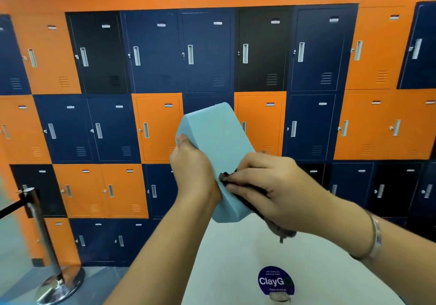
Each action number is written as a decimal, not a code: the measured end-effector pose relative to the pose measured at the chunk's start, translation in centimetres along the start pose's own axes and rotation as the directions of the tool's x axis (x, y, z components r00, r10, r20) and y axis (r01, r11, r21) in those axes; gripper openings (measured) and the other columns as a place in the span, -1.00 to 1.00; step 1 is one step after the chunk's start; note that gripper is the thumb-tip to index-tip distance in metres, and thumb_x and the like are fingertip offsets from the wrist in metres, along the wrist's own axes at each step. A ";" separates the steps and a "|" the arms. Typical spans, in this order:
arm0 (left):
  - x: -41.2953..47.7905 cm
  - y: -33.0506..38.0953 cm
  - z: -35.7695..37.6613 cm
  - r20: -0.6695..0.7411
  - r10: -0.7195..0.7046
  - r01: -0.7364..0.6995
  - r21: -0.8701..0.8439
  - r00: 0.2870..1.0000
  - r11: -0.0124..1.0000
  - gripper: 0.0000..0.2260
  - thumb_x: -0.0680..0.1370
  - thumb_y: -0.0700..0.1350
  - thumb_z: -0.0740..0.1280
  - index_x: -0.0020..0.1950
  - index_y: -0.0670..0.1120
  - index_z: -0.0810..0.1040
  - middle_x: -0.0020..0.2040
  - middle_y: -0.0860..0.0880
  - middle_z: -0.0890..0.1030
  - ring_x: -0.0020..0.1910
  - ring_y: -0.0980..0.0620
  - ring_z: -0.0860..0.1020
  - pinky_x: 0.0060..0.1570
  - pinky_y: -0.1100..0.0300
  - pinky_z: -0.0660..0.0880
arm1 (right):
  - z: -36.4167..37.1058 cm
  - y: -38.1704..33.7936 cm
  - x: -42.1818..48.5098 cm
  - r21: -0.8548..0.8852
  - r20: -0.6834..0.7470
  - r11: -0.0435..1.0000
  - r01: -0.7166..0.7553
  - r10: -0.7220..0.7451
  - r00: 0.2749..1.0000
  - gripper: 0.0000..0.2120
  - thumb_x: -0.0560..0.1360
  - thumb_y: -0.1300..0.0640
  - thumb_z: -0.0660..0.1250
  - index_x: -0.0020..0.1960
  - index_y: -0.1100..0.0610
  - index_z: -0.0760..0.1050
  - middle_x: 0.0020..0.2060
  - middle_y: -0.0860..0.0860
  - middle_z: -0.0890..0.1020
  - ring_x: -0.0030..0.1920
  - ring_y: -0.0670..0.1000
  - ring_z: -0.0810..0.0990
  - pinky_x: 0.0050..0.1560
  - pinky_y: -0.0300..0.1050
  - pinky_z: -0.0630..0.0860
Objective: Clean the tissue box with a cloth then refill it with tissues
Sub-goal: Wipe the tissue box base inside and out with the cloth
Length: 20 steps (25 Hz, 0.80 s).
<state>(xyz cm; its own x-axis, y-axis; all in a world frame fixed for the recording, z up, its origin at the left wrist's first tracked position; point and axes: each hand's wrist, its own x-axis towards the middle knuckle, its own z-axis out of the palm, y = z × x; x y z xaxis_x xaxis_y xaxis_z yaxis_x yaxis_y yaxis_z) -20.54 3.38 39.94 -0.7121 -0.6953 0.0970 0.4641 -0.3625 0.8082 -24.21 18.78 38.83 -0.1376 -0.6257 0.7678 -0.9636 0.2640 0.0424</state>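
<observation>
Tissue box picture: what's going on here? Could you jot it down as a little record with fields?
tissue box: light blue, held tilted in the air above the table
left hand: grips the box's left side
right hand: holds a dark cloth against the box's lower part
table: white, with a round blue sticker
background: orange, blue and black lockers; a metal post at left
tissues: none in view
stage: wiping; refill not yet done

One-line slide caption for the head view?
Tilted light-blue tissue box gripped by the left hand above a white table, the right hand holding a dark cloth against it.
</observation>
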 end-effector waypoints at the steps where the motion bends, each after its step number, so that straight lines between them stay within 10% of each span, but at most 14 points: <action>1: 0.1 -0.2 0.0 -0.012 -0.010 0.010 -0.038 1.000 0.999 -0.64 0.73 0.11 0.08 -0.13 -0.06 0.46 -0.40 0.05 0.61 -0.46 0.06 0.57 -0.42 0.25 0.49 | 0.2 -0.2 0.0 0.011 -0.027 1.000 -0.025 0.025 0.999 -0.78 0.60 0.04 0.34 0.05 0.13 0.71 -0.14 -0.02 0.63 -0.17 -0.01 0.60 -0.15 0.03 0.59; 20: 1.0 -1.8 -0.5 -0.169 -0.033 -0.010 -0.249 0.985 0.969 -0.67 0.71 0.13 0.14 -0.11 -0.05 0.47 -0.39 0.11 0.59 -0.44 0.10 0.59 -0.47 0.30 0.47 | 1.5 -0.4 -1.0 0.086 -0.186 0.986 -0.144 0.157 0.970 -0.85 0.59 0.13 0.39 0.01 0.17 0.70 -0.18 -0.01 0.61 -0.20 -0.02 0.58 -0.18 0.02 0.55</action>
<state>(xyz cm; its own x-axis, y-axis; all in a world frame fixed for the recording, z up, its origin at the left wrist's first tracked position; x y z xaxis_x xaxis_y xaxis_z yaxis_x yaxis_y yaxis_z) -21.81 3.04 38.33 -0.6280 -0.7777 -0.0296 0.5874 -0.4986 0.6374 -24.00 18.17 37.10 -0.2427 -0.4289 0.8702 -0.9500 0.2869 -0.1235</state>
